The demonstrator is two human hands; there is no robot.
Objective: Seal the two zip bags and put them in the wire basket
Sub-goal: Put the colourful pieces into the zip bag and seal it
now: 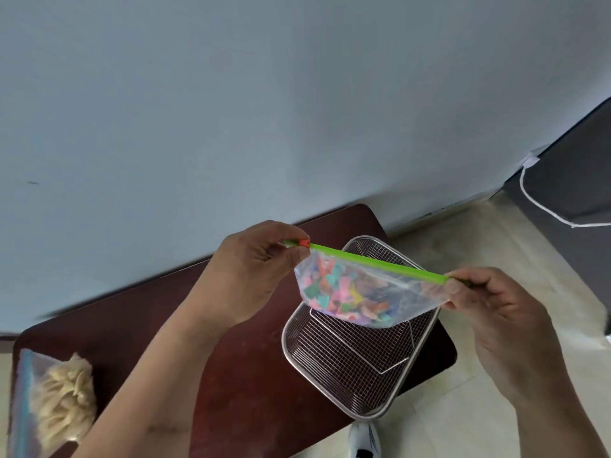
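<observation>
A clear zip bag (357,292) full of colourful scraps hangs in the air above the wire basket (350,361). Its green zip strip runs between my hands. My left hand (251,276) pinches the strip's left end at the red slider (303,243). My right hand (489,302) pinches the strip's right end. A second clear bag (56,395), holding pale yellowish strands, lies on the dark red table (231,385) at the far left. The basket sits on the table's right end with nothing inside it.
A pale grey wall rises behind the table. To the right lies a cream tiled floor, a dark cabinet (575,166) with a white cord (542,209), and a white shoe (363,439) below the basket.
</observation>
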